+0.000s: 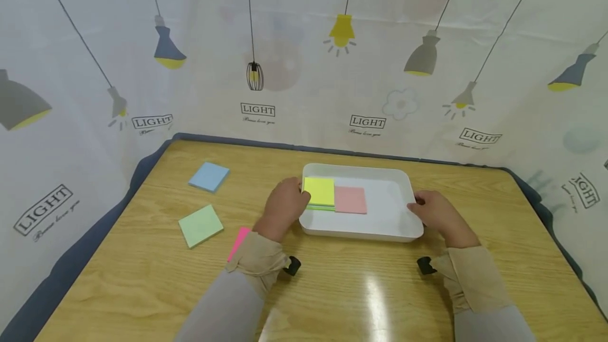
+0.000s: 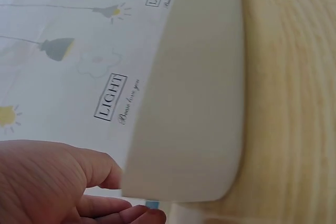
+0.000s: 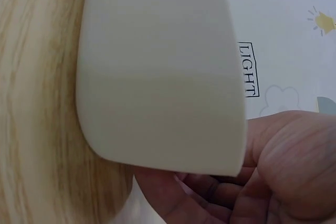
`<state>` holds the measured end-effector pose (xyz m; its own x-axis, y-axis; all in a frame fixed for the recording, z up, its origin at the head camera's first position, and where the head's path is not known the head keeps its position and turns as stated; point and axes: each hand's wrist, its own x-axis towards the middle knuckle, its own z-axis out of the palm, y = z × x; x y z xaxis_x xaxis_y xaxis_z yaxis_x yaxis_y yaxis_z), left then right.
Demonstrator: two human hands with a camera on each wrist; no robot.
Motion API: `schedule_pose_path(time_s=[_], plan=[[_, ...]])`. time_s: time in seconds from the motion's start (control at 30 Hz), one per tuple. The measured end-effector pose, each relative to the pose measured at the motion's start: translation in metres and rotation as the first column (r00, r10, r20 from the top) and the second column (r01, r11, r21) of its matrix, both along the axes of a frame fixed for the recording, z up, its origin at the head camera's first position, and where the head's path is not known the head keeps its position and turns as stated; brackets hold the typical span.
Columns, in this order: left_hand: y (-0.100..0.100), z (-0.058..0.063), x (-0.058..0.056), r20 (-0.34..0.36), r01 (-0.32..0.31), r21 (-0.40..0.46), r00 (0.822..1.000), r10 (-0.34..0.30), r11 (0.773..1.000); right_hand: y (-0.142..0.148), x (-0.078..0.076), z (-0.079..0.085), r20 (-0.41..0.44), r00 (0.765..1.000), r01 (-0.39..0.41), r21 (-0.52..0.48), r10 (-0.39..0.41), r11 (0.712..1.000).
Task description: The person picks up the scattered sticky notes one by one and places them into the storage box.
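A white rectangular tray [image 1: 389, 205] stands lengthwise before me, both hands at its short ends. My left hand [image 1: 286, 203] grips the left end, thumb over the rim beside the notes; in the left wrist view its fingers curl around the outer corner. At the right end, my right hand [image 1: 434, 210] pinches the rim, with fingers [image 3: 173, 198] tucked beneath the wall in the right wrist view. Inside the tray, a yellow sticky note pad [image 1: 319, 191] lies over green ones [image 1: 322, 208], and a pale pink pad [image 1: 350, 200] lies right beside them.
On the table's left side lie a blue pad [image 1: 209, 177] and a light green pad [image 1: 201, 226]. A bright pink pad [image 1: 238, 243] is partly hidden under the left forearm. A white curtain [image 1: 304, 115] with printed lamps hangs behind the table's far edge.
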<state>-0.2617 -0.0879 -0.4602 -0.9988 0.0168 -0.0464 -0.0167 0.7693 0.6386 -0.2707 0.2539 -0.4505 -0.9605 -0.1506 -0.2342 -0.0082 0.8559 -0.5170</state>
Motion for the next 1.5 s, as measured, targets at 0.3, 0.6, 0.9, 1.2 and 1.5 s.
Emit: schedule_pose_path(time_s=[0.3, 0.6, 0.9, 1.2, 1.5], plan=[[-0.002, 0.029, 0.007, -0.067, 0.008, -0.053, 0.998, -0.012, 0.999, 0.005, -0.001, 0.004, 0.006, 1.000, -0.002, -0.017, 0.003, 1.000], [-0.027, 0.057, 0.015, -0.160, 0.050, -0.157, 0.984, -0.076, 0.986, 0.007, -0.003, 0.004, 0.008, 1.000, 0.022, -0.004, -0.021, 1.000], [-0.073, 0.046, 0.038, -0.138, 0.214, -0.307, 0.954, -0.266, 0.927, 0.006, -0.006, 0.000, -0.003, 1.000, -0.016, -0.015, 0.016, 1.000], [-0.095, 0.015, 0.063, 0.080, 0.540, -0.423, 0.822, -0.563, 0.728, 0.006, -0.006, -0.002, 0.014, 1.000, -0.007, -0.034, 0.007, 0.999], [-0.104, 0.007, 0.077, 0.167, 0.611, -0.410, 0.780, -0.603, 0.677, 0.006, -0.004, -0.002, 0.021, 1.000, 0.005, -0.025, -0.004, 1.000]])
